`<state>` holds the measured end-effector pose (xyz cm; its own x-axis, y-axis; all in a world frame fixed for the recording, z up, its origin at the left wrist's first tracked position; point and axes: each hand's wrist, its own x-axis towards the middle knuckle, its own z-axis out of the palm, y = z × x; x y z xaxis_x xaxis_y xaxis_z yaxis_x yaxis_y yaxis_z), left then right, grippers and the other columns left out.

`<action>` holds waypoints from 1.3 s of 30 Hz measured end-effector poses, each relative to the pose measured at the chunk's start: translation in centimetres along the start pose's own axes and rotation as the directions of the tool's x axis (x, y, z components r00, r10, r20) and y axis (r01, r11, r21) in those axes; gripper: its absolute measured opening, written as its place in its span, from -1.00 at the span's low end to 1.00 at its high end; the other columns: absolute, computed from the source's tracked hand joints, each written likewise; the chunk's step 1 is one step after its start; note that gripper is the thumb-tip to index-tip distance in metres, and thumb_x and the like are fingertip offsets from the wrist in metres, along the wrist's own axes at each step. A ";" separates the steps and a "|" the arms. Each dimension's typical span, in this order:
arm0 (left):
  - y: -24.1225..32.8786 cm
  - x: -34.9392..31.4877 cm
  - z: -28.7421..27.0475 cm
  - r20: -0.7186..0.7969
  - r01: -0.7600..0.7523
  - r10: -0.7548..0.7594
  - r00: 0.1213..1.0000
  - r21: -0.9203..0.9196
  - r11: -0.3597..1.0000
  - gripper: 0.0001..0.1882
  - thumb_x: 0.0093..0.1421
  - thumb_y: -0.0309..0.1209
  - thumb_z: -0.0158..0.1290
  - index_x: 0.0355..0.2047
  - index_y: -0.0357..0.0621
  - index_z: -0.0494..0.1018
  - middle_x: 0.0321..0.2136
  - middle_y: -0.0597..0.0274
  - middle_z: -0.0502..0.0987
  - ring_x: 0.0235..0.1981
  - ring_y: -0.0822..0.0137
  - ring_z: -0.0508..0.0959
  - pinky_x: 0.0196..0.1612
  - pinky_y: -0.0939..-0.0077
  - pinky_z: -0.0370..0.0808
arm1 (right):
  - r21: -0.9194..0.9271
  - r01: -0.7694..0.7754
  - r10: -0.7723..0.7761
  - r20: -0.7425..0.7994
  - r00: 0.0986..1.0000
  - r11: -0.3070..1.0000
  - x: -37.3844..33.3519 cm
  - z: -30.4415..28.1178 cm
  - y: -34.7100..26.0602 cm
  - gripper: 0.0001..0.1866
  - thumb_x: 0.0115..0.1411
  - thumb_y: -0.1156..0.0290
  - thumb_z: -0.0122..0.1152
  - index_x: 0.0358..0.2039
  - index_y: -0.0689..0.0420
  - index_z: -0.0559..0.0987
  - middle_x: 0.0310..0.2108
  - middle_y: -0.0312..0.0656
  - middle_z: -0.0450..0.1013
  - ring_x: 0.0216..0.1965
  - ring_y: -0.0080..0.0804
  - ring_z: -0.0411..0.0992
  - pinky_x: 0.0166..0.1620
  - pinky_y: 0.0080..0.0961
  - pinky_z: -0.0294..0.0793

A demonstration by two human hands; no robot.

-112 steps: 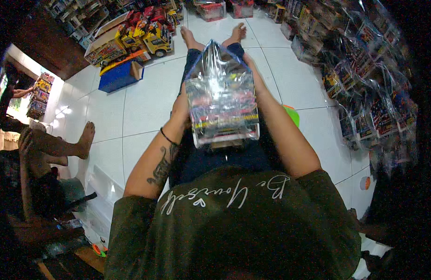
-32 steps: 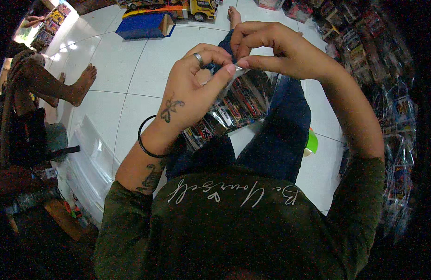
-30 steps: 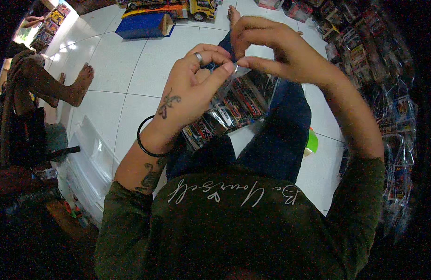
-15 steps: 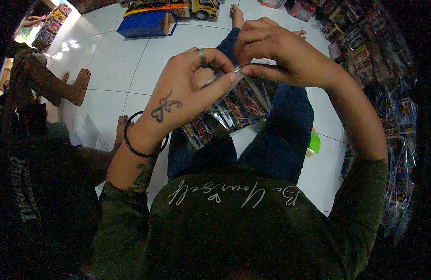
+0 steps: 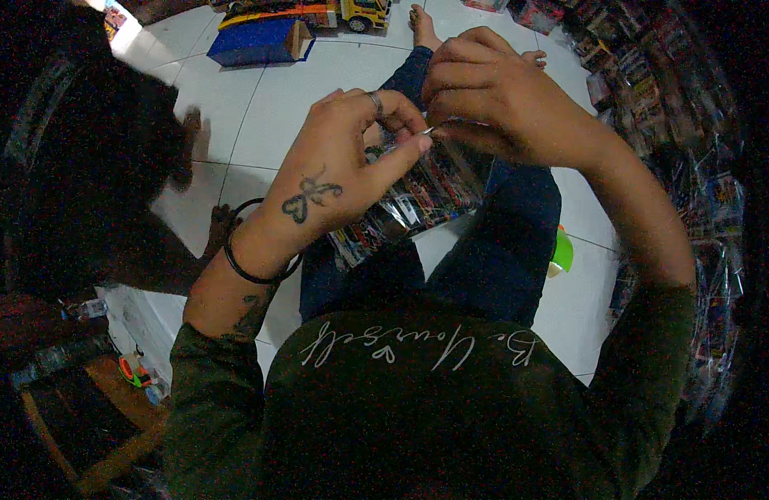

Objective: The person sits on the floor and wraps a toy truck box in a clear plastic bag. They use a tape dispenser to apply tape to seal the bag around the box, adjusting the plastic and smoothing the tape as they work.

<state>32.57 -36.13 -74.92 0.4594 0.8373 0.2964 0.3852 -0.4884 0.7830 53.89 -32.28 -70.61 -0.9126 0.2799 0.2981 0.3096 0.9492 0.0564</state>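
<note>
My left hand [image 5: 339, 162] is closed in a pinch, thumb against forefinger, on a tiny shiny sliver [image 5: 429, 132] whose kind I cannot make out. Right beside it, my right hand [image 5: 505, 100] has its fingers curled and thumb drawn in; whatever it grips is hidden. Both hands are raised over my lap, their tips almost meeting. Beneath them, between my legs, lies a clear-plastic-wrapped pack [image 5: 414, 200] of colourful printed items, partly covered by the hands.
A blue box [image 5: 255, 43] and a yellow toy truck [image 5: 364, 15] are on the tiled floor ahead. Stacked plastic-wrapped goods [image 5: 718, 200] line the right. A bright green object [image 5: 561, 250] sits by my right thigh. Another person [image 5: 93, 167] is close on the left, near an orange-and-green tape dispenser [image 5: 134, 371].
The person on the left has shifted forward, uncovering a carton and the tape dispenser at lower left. My left hand has edged rightward and rotated slightly; my right hand stays nearly in place.
</note>
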 end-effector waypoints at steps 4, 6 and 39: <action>-0.7 0.2 -0.3 -0.026 0.020 -0.022 0.999 -0.055 0.998 -0.76 0.06 -0.30 0.12 -0.45 -0.27 0.49 -0.52 0.22 0.46 -0.43 0.45 0.43 -0.34 0.48 0.36 | 0.063 -0.019 0.020 -0.018 1.000 0.998 0.3 -0.2 0.1 -0.83 -0.08 0.40 0.28 -0.42 0.08 0.53 -0.31 -0.30 0.40 -0.14 -0.31 0.31 -0.01 -0.27 0.21; -1.3 0.5 -0.3 0.034 0.056 -0.050 0.998 -0.222 0.974 -0.76 0.08 -0.30 0.10 -0.42 -0.28 0.48 -0.53 0.19 0.46 -0.42 0.45 0.44 -0.34 0.49 0.37 | -0.076 0.022 -0.030 -0.106 0.994 0.997 0.2 0.1 -0.3 -0.82 -0.09 0.39 0.28 -0.42 0.08 0.53 -0.31 -0.31 0.41 -0.14 -0.32 0.31 -0.01 -0.27 0.22; -1.3 0.0 -0.1 -0.036 -0.142 0.144 0.989 0.049 0.989 -0.86 0.09 -0.41 0.11 -0.36 -0.20 0.46 -0.37 0.23 0.50 -0.25 0.37 0.46 -0.10 0.54 0.34 | 0.298 -0.168 0.154 0.070 0.986 0.940 0.1 0.9 0.4 -0.86 -0.09 0.40 0.29 -0.48 0.10 0.55 -0.40 -0.29 0.41 -0.15 -0.34 0.32 0.03 -0.29 0.15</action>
<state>31.96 -35.42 -75.86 0.4807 0.7666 0.4257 0.3544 -0.6139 0.7054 53.62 -31.76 -71.42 -0.8704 0.4322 0.2358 0.3647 0.8878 -0.2808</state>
